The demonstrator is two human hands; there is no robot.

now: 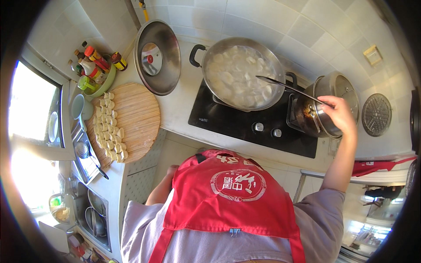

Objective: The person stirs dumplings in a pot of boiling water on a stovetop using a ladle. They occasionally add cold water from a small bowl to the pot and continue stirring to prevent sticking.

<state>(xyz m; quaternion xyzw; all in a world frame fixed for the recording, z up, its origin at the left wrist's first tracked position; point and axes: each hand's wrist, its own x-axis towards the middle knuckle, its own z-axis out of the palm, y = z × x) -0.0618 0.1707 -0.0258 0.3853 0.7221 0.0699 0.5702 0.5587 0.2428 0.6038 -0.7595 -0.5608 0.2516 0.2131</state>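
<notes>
My right hand grips the handle of a metal ladle or turner, whose head is over the right part of a large steel pot. Inside the pot, several dumplings float in cloudy, bubbling water. The pot stands on a black gas hob with two knobs. My left arm hangs beside the red apron; part of my left hand shows at the apron's edge, the rest hidden, and whatever it may hold cannot be seen. Rows of uncooked dumplings lie on a round wooden board at the left.
A lidded steel pot stands on the right burner, beside a round metal trivet. A large metal lid leans at the back left. Further left are bottles in a green bowl, a plastic dipper, a tray with a skimmer and a sink.
</notes>
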